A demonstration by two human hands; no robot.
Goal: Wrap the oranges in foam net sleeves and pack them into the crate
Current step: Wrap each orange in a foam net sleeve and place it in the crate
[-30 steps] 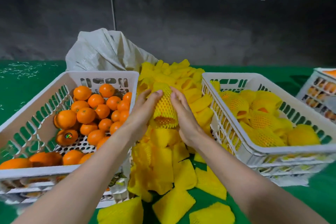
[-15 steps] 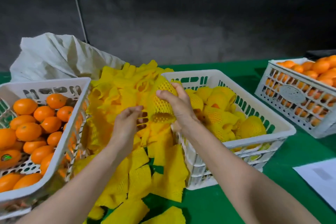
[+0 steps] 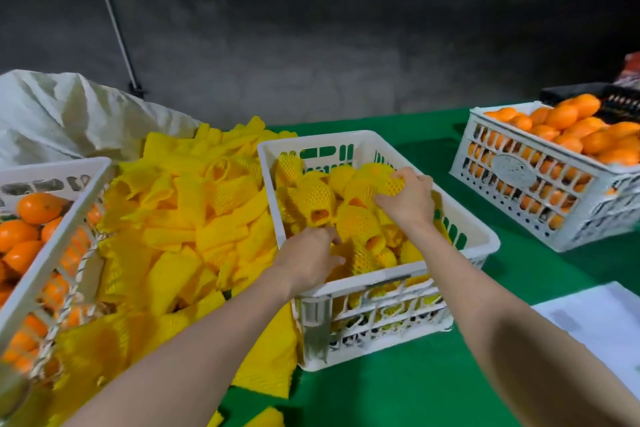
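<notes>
Green cloth (image 3: 398, 392) is covering the table; a dark, rough wall (image 3: 311, 45) is closing off the back.

- Right hand (image 3: 408, 199) is gripping a sleeved orange (image 3: 390, 179), fingers curled over its top. It is holding the orange just above the packed fruit at the far right of the middle crate (image 3: 485, 241), close to the right rim
- Left hand (image 3: 311, 256) is reaching in over the near rim, fingers bent down among the wrapped oranges (image 3: 356, 229) at the near left. The fingertips are hiding in the netting, so I cannot tell whether it is holding one or only touching
- Wrapped fruit is sitting nearly up to the rim, and little open room is showing inside. The lower layers are showing only through the side slots and are hard to make out
- Loose foam net sleeves (image 3: 194, 218) are lying heaped against the crate's left wall and spilling toward the near edge
- Beyond the heap, the left crate (image 3: 52, 168) is holding bare oranges (image 3: 34, 206); the frame is cutting off its left side. A pale sack (image 3: 69, 114) is slumping behind it
- To the right, a bare strip of cloth is separating the middle crate from a far crate (image 3: 519, 177) heaped with oranges, its right end cut off
- Paper (image 3: 595, 319) is lying at the near right, cropped at the corner
</notes>
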